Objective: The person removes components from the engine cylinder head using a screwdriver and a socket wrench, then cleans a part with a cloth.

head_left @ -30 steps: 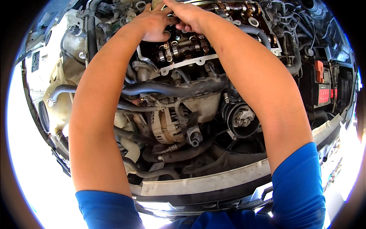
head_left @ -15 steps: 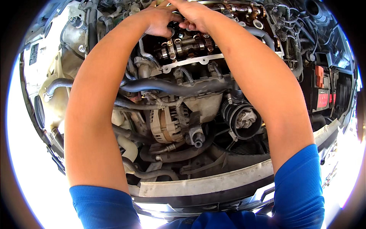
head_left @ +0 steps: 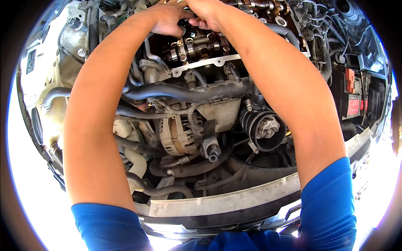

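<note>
My left hand (head_left: 169, 19) and my right hand (head_left: 203, 16) meet at the top edge, over the open top of the engine (head_left: 194, 48), where shiny camshafts and caps show inside a silver rim (head_left: 201, 62). My left fingers bend around something mostly hidden, with the thumb low beside the camshaft parts. My right fingers are curled against my left ones; what lies between them is out of sight.
Below are a black hose (head_left: 180, 93), an alternator (head_left: 178, 136) and a round black opening (head_left: 261, 129) with crumpled material inside. A battery (head_left: 351, 104) sits at right, a pale reservoir (head_left: 52, 108) at left. The pale front crossmember (head_left: 222, 188) runs along the bottom.
Both hands have shifted slightly upward in the picture and stay together. The left forearm sits further left, and the engine bay appears slightly shifted left and up.
</note>
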{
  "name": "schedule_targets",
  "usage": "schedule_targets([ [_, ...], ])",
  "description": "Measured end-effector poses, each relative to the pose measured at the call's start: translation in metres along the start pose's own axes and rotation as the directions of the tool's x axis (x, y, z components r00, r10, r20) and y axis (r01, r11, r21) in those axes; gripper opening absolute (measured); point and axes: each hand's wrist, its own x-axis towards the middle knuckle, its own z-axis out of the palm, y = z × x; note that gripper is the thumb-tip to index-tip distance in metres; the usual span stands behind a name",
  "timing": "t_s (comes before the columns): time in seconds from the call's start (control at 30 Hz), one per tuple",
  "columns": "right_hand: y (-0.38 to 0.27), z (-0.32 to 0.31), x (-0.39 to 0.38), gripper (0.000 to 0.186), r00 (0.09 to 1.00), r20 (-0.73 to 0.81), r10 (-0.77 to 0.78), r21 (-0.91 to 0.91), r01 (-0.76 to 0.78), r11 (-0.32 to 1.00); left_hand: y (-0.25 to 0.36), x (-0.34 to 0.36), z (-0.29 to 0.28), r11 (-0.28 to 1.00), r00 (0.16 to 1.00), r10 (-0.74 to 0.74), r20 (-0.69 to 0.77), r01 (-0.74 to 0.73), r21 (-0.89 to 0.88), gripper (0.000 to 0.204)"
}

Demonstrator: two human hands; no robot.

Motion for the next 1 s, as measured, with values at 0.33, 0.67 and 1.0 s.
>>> schedule_targets([
  [0.33, -0.004, 0.008, 0.002, 0.053, 1.0, 0.0, 0.01, 0.15, -0.01, 0.989, -0.009, 0.009, 0.011, 0.998, 0.994, 0.045, -0.101, -0.041, 0.043, 0.054],
  [0.67, -0.006, -0.004, 0.002, 0.052, 0.998, 0.058, 0.023, 0.057, -0.026, 0.998, -0.014, 0.017, 0.014, 0.998, 0.997, 0.017, 0.074, -0.021, 0.063, 0.07],
  [1.0, -0.002, -0.004, 0.005, 0.053, 0.997, -0.062, -0.056, 0.008, 0.057, 0.998, -0.013, 0.02, 0.016, 1.0, 0.999, 0.026, 0.019, -0.026, -0.013, 0.067],
])
